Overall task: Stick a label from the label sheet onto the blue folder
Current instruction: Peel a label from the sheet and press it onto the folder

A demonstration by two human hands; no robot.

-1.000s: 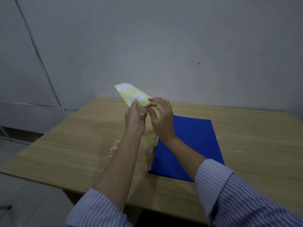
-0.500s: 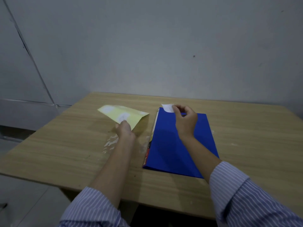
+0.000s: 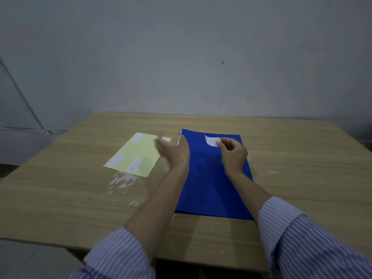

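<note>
Folder (image 3: 211,178): flat on tabletop (image 3: 302,168). Label (image 3: 212,140): pinched in right hand (image 3: 233,154) over folder's far edge, seemingly for sticking. Left hand (image 3: 173,152): open, empty, blurred, between folder and sheet (image 3: 134,156). Sheet: flat, left of folder, set aside.

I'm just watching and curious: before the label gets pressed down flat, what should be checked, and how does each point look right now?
1. Label over the blue folder, near its far edge: ok.
2. Right hand pinches the label's right edge: ok.
3. Label fully stuck flat: not ok; its lower left corner looks curled.
4. Left hand free to smooth it: ok; it is open and empty, though blurred.
5. Label sheet lies clear on the table, left of the folder: ok.
6. Label square to the folder's edges: cannot tell.
</note>
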